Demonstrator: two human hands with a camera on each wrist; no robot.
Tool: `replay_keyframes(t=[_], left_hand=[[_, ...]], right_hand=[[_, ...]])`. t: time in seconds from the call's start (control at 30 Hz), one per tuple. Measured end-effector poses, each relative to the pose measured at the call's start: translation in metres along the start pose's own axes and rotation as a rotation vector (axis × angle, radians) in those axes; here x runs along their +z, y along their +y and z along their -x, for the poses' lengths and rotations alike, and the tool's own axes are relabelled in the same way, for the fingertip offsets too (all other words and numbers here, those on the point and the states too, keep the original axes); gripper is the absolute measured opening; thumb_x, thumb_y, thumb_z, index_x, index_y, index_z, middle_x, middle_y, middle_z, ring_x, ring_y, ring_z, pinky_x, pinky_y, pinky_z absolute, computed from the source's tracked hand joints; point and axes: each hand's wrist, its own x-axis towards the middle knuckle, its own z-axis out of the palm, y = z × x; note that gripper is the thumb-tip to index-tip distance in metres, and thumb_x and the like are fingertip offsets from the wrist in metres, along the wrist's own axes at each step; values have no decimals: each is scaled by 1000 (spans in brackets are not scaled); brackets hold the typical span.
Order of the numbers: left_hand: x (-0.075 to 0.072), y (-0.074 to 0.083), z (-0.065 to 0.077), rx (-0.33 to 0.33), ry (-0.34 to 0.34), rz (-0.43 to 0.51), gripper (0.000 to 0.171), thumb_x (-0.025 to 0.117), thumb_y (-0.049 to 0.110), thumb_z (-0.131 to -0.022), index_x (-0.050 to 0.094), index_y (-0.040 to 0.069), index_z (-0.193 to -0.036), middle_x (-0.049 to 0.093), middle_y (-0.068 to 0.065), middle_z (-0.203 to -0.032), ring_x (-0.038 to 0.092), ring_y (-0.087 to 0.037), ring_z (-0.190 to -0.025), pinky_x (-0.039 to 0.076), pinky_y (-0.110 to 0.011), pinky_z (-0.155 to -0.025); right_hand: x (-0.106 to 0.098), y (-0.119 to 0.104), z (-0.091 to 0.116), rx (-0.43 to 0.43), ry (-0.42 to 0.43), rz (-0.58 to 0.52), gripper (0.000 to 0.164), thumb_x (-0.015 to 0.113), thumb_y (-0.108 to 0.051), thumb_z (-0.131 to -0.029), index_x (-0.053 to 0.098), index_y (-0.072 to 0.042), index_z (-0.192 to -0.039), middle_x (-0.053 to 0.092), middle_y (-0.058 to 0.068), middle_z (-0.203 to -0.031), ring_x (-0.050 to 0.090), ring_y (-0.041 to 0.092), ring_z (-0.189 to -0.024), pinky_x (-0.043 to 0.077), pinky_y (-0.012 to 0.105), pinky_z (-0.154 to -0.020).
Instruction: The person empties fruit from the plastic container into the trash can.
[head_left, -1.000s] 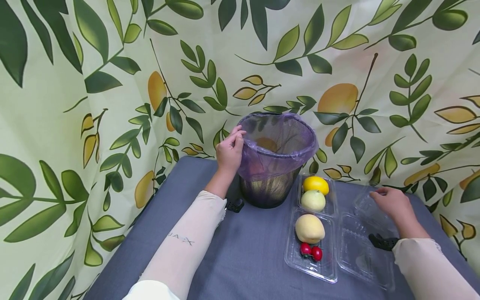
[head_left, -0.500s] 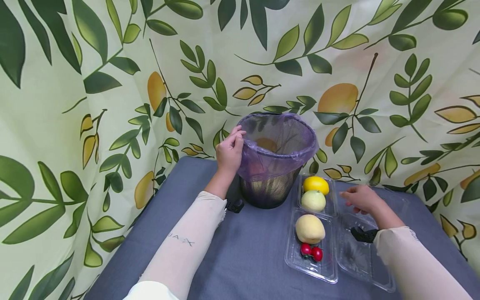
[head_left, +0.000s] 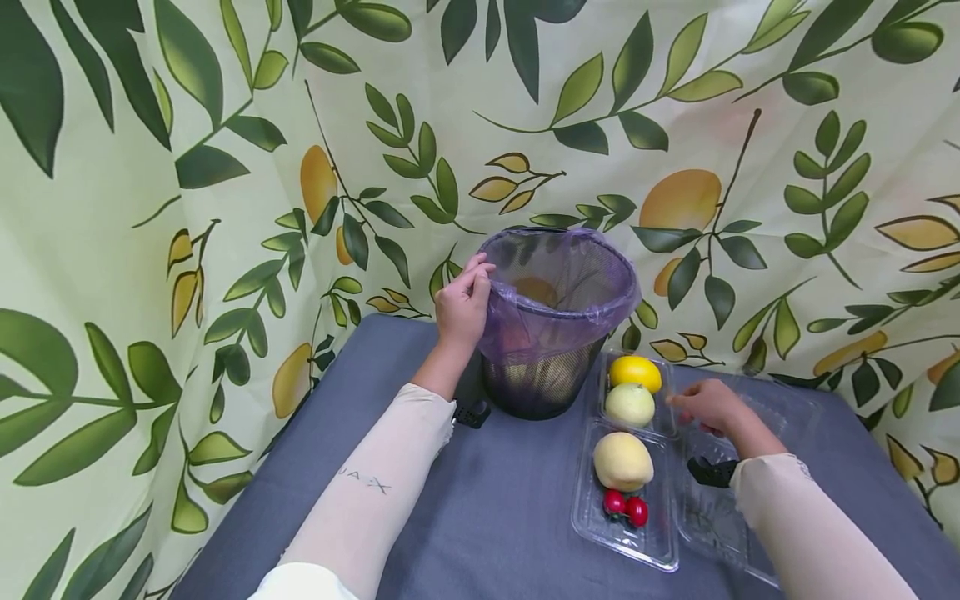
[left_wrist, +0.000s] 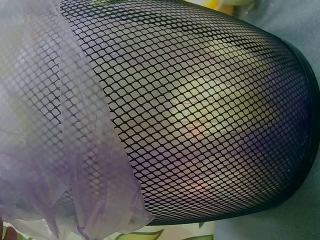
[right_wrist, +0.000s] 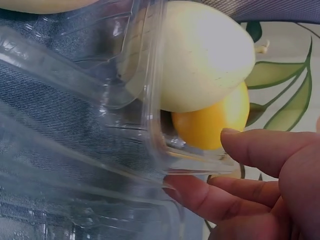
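"Asking first about the grip: is anything pinched by the right hand (head_left: 716, 406)?"

"Nothing, as far as can be judged. Thumb and fingers are held apart, the thumb tip seen against the yellow fruit (right_wrist: 212, 122), the fingertips beside the corner of the clear tray (right_wrist: 155, 120). Whether either is touched cannot be told."

"And how is that reach best handled?"

"By fingertips, it would seem. The plastic looks thin and likely to flex, so any hold on the edge should be light and kept low, with the pale round fruit (head_left: 630, 405) left unjostled."

"How are the hands posed?"

"In the head view, the right is stretched leftward, its fingers pointed at the tray, the forearm angled in from the lower right. By the left hand (head_left: 459, 308), the lined rim of the mesh bin (head_left: 532, 387) is held, over its purple liner (head_left: 547, 333)."

"And what is found around them?"

"The clear tray is set on the grey cloth (head_left: 480, 517), just right of the bin. Nearer the person, a peach-like fruit (head_left: 623, 461) and two small red fruits (head_left: 636, 511) are held in a front tray (head_left: 660, 533). Further right, another tray (head_left: 708, 517) is partly hidden by the right sleeve (head_left: 795, 517)."
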Motion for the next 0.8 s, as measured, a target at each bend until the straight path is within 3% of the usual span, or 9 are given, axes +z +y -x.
replay_keyframes(t=[0.17,0.3,0.53,0.8], left_hand=[[1,-1,0,7,3,3,32,49,21,-95,78,10,-102,69,1,-124,67,-17,-112,55,-33,-77],[0,-1,0,3,1,-6,32,48,22,-95,78,11,-102,69,2,-125,68,-17,-110,52,-30,-70],[0,-1,-1,-13,-13,-6,33,47,22,-96,77,11,-103,68,2,-126,66,-16,-114,55,-32,-84],[0,-1,-1,-9,-11,-15,32,48,21,-95,77,11,-103,69,2,-126,68,-17,-112,55,-34,-80]], right_hand=[[4,3,-2,4,0,-16,54,59,-31,-94,57,16,-120,71,6,-76,38,12,-44,37,27,-48],[8,5,-5,11,-1,-36,46,59,-29,-94,63,14,-112,71,3,-72,38,11,-44,36,26,-48],[13,7,-10,4,-16,-68,37,57,-26,-95,69,8,-100,70,2,-69,36,10,-44,34,25,-47],[14,9,-12,39,-29,-69,37,56,-30,-96,72,-1,-79,64,-2,-63,36,10,-44,34,25,-47]])
